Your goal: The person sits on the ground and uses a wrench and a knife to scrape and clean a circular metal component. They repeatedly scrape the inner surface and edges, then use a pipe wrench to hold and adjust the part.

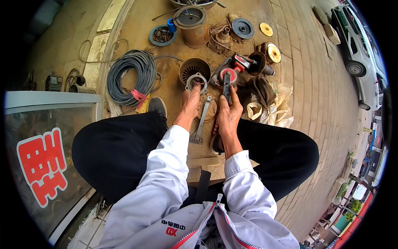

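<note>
My left hand is closed on a round grey metal flange, with its fingers at the ring's near side. Behind the flange stands a rusty round housing with slots inside. My right hand is wrapped round a dark, elongated tool, whose exact kind I cannot make out. A red round part shows at the tool's far end, beside a red and black battery power tool. Between my wrists lies a flat metal bar with a wide end.
Coiled dark cable lies at left. Beyond are a rusty cylinder, a blue bowl of small parts, a rusty casting and a grey disc. Brown cloth and pale plastic bags lie right; a glass panel stands left.
</note>
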Demonstrator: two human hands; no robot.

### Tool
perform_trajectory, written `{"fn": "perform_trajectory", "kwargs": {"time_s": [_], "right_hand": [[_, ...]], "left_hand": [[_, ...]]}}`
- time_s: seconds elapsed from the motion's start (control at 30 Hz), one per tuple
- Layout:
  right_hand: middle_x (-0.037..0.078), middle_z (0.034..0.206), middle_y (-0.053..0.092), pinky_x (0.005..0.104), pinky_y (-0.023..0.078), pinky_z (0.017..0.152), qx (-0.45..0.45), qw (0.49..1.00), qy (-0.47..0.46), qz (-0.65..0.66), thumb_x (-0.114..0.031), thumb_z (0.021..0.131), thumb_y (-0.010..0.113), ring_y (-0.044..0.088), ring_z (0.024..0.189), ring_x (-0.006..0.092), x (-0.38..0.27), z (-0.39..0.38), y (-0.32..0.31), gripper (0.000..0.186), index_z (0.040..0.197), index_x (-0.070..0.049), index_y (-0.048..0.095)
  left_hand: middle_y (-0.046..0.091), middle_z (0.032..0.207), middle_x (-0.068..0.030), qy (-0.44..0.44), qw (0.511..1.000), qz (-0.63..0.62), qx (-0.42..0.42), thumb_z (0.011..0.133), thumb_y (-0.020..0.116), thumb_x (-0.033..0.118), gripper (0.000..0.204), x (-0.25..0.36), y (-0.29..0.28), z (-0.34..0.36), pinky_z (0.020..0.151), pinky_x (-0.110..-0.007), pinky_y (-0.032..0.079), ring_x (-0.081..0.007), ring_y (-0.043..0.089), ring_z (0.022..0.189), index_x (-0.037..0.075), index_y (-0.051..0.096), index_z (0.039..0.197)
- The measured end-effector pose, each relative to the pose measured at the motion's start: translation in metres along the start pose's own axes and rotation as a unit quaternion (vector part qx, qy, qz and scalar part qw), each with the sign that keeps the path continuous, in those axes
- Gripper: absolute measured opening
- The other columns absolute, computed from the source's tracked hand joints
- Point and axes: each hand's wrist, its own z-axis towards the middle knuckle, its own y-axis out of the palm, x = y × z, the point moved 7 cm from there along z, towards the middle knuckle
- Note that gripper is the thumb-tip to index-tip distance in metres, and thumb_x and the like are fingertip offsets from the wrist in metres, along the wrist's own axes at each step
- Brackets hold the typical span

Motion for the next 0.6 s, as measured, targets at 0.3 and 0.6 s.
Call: {"fn": "perform_trajectory", "kwargs": {"time_s": [0.3, 0.6], "right_hand": [[0.005, 0.101, 0.065, 0.0248, 0.047, 0.067, 0.016, 0.995, 0.025, 0.097, -0.002, 0.099, 0.055, 0.055, 0.078, 0.0078, 0.034, -0.034, -0.013, 0.053, 0.151, 0.006, 0.043], [0.006, 0.110, 0.069, 0.0249, 0.050, 0.077, -0.040, 0.996, -0.005, 0.085, -0.002, 0.097, 0.058, 0.058, 0.089, 0.0082, 0.035, -0.054, 0.008, 0.053, 0.149, 0.004, 0.047]], "left_hand": [[0.058, 0.084, -0.0047, -0.007, 0.975, -0.212, -0.066, 0.099, 0.055, 0.051, 0.040, -0.008, 0.015, -0.002, 0.057, -0.037, 0.045, -0.0161, 0.052, 0.065, 0.012, 0.061, 0.107], [0.068, 0.090, -0.0016, -0.007, 0.972, -0.232, -0.033, 0.095, 0.072, 0.044, 0.033, -0.002, 0.006, 0.019, 0.058, -0.035, 0.047, -0.0171, 0.056, 0.070, 0.015, 0.068, 0.109]]}}
